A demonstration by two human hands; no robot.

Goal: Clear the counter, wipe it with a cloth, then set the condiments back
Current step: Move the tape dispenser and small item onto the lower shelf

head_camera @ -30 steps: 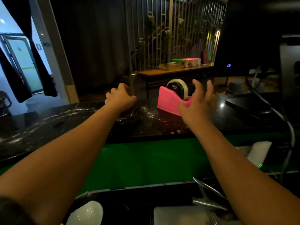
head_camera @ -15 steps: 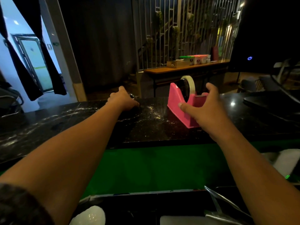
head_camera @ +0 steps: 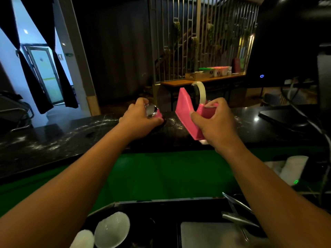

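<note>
A pink tape dispenser (head_camera: 186, 108) with a pale tape roll sits tilted above the black marble counter (head_camera: 53, 138), its near end lifted. My right hand (head_camera: 215, 122) grips it from the near side, thumb on its left face and fingers curled over its top edge. My left hand (head_camera: 139, 119) is curled round a small shiny chrome object (head_camera: 151, 110) with a pink base, just above the counter near its far edge. What that object is I cannot tell.
A dark monitor (head_camera: 286, 42) with a blue power light and cables stands at the right. A flat dark device (head_camera: 283, 117) lies on the counter below it. Below the counter are a green panel, white lids (head_camera: 111, 230), metal tongs (head_camera: 236, 210) and a white cloth (head_camera: 292, 167).
My right hand has closed round the pink dispenser and tipped it up off the counter toward me. My left hand has lifted the chrome object into view.
</note>
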